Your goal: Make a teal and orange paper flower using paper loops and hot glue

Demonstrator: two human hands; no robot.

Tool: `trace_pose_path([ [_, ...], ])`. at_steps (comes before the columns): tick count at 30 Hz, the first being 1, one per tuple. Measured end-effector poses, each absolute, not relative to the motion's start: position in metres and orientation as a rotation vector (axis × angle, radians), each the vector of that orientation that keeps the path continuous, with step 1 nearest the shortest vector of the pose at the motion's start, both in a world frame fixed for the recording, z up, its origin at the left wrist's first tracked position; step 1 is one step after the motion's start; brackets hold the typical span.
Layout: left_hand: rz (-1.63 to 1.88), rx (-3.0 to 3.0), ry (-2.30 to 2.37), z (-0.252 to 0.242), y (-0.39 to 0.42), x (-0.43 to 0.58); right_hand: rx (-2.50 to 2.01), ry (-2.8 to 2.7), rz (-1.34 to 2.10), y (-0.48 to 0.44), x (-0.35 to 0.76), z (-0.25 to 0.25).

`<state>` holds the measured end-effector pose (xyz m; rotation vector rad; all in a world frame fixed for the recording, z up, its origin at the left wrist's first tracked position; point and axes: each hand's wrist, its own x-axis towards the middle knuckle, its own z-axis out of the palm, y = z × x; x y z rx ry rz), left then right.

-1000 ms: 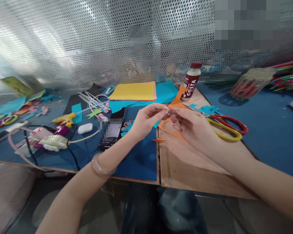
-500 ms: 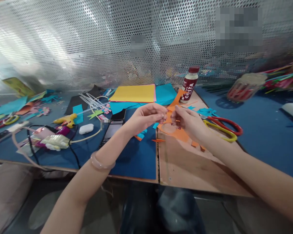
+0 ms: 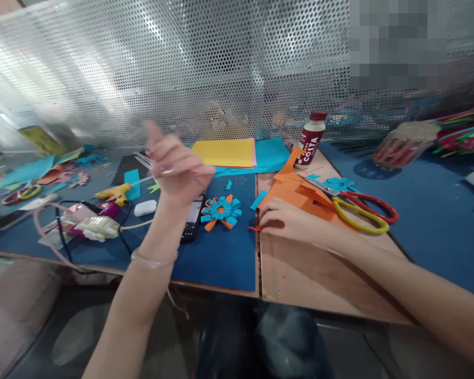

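Note:
My left hand [image 3: 179,166] is raised above the table, blurred, with one finger pointing up and the others curled. Whether anything is in it I cannot make out. Low over the wooden board, my right hand [image 3: 286,220] has its fingertips closed at the end of a small folded orange paper piece [image 3: 255,228]. Between the hands lies a blue and orange paper flower [image 3: 220,211], next to a phone [image 3: 190,226] partly covered by my left arm. Cut orange paper [image 3: 290,189] is spread beyond my right hand. Scissors [image 3: 363,213] with red and yellow handles lie to its right.
A brown-labelled bottle [image 3: 312,139] stands at the back, beside yellow [image 3: 225,152] and blue paper [image 3: 272,152]. On the left are a yellow glue gun [image 3: 116,195], a white earbud case [image 3: 145,208] and cables. A jar [image 3: 406,145] stands at right. A perforated metal panel [image 3: 237,68] closes the back.
My hands, close together before, have parted. The left has swung up and left, uncovering the paper flower. The right has come down to the small orange paper piece.

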<state>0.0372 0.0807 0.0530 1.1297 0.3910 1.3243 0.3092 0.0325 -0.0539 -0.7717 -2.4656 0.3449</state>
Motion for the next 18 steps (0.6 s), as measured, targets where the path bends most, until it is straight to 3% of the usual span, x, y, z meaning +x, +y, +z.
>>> trace_pose_path([
  [3, 0.9, 1.377, 0.608, 0.039, 0.082, 0.072, -0.709, -2.455, 0.163, 0.035, 0.31, -0.058],
  [6, 0.572, 1.67, 0.922, 0.022, 0.079, 0.09, -0.707, -2.398, -0.24, 0.031, 0.316, -0.051],
  [10, 0.276, 1.673, 0.851, 0.011, 0.066, 0.099, -0.642, -2.253, -0.751, 0.022, 0.326, -0.037],
  [14, 0.246, 1.673, 0.633, 0.011, 0.059, 0.102, -0.583, -2.13, -0.857, 0.021, 0.327, -0.032],
  [18, 0.358, 1.708, 0.664, 0.007, 0.063, 0.103, -0.677, -2.01, -0.611, 0.023, 0.319, -0.033],
])
